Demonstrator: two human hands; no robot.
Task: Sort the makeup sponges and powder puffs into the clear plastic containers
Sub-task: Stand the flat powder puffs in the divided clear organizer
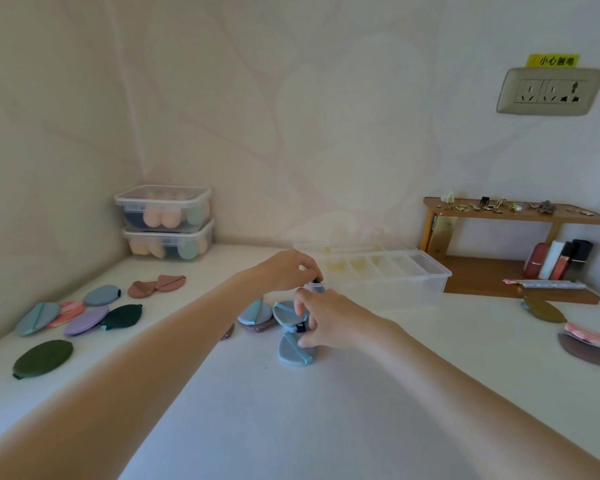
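Note:
Several blue powder puffs lie in a small pile at the middle of the white table. My right hand curls over the pile and pinches a blue puff. My left hand is just behind it, fingertips pinching the top of another blue puff held upright. More puffs in blue, pink, lilac and dark green lie at the left. Two stacked clear lidded containers holding peach and green sponges stand in the back left corner.
A long clear divided container sits behind my hands. A wooden shelf with small trinkets and lipsticks stands at the back right. Olive, brown and pink puffs lie at the right edge. A wall socket is above.

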